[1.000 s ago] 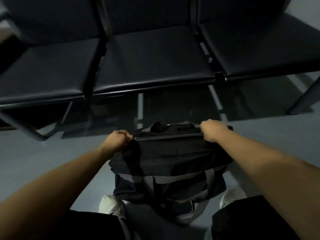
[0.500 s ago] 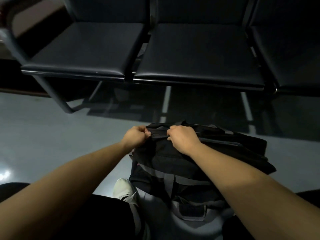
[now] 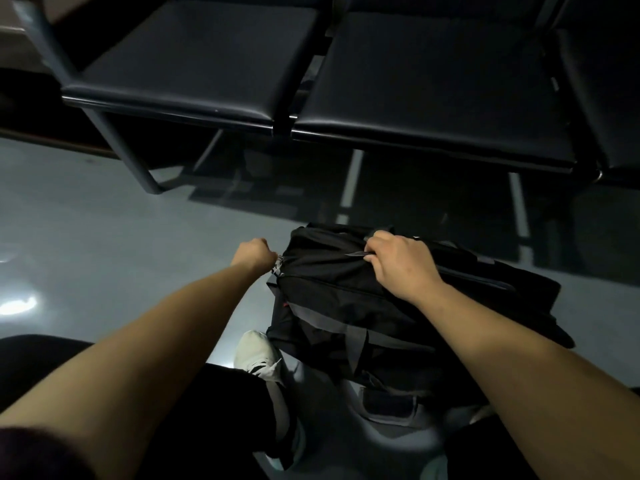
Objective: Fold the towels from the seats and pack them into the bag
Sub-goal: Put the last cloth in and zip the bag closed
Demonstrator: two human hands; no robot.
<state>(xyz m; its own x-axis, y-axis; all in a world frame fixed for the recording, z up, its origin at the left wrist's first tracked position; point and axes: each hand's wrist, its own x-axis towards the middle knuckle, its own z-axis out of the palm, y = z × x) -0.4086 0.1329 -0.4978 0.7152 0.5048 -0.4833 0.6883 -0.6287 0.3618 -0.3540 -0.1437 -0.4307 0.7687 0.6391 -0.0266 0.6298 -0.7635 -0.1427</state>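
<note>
step: closing up; both hands are on the top of the black fabric duffel bag (image 3: 346, 299), which looks like zipping it shut; I judge packing done or nearly done
bag place: on the glossy grey floor (image 3: 104, 237) between my feet, just beside my white sneaker (image 3: 258, 355); well short of the row of black padded seats (image 3: 194, 64); grey webbing straps run round its side
towels: none in view on the seats; I cannot see inside the bag
left hand (image 3: 254, 256): curled tight at the bag's left end, touching a small pale zip pull (image 3: 278, 266); it seems to pinch it; the fingertips are hidden
right hand (image 3: 398, 268): fingers bunched round a fold of top fabric along the zip line, gripping it
zip: appears closed between the two hands; the part right of my right hand is too dark to tell
next move: keep the fabric taut with the right hand; seat the pull at the end stop; then check the rest of the zip
</note>
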